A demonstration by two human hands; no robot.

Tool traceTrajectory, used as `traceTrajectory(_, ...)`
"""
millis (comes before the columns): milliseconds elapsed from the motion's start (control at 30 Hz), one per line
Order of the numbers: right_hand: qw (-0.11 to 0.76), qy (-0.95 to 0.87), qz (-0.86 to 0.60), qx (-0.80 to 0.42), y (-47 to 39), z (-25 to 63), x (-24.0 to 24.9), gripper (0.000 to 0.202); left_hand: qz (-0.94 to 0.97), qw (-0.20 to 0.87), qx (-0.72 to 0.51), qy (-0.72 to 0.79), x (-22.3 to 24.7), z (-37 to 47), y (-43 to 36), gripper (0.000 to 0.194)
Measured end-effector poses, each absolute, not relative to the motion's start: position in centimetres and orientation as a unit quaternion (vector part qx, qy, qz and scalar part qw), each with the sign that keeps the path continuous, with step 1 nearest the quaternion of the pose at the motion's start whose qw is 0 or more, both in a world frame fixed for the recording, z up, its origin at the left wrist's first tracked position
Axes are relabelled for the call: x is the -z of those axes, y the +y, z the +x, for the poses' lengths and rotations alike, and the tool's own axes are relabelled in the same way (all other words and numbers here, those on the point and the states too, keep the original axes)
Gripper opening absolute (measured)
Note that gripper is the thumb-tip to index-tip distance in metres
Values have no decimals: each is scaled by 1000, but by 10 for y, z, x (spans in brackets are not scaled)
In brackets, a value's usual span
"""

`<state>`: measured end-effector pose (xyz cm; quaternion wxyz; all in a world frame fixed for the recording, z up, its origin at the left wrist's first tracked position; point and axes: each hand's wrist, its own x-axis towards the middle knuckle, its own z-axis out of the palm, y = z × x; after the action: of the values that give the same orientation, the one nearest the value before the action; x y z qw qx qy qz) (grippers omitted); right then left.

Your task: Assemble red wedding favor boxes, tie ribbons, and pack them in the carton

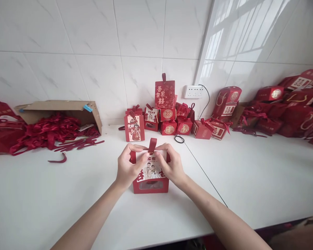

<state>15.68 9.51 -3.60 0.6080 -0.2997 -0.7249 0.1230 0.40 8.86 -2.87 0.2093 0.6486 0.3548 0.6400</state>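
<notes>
A red gift box (pixel 151 186) stands upright on the white table, its front showing a printed couple and a clear window. At its top edge, my left hand (pixel 130 163) pinches the left side between thumb and fingers. My right hand (pixel 171 163) pinches the same edge on the right, thumb on the front face. Between the two hands a dark red ribbon loop (pixel 152 144) sticks up from the box top.
Finished-looking red boxes (pixel 168 121) stand behind, against the tiled wall. A cardboard box (pixel 59 106) spilling red ribbons (pixel 52 130) lies at left. More red boxes (pixel 289 111) are piled at right. A thin black cord (pixel 205 172) crosses the white table (pixel 80 201).
</notes>
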Motion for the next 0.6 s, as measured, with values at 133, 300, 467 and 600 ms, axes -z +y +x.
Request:
traceTrajectory(133, 600, -735, -287, -136, 95, 159, 34, 6, 652, 214, -636, 354, 28, 4, 90, 23)
traceTrajectory(300, 602, -731, -288, -139, 94, 161, 32, 4, 662, 192, -636, 347, 27, 6, 89, 20)
traceTrajectory(467, 600, -726, -292, -165, 89, 158, 31, 2, 715, 92, -622, 307, 21, 2, 87, 10)
traceTrajectory(600, 600, -716, -301, -190, 87, 155, 30, 3, 766, 69, -581, 267, 12, -2, 85, 8)
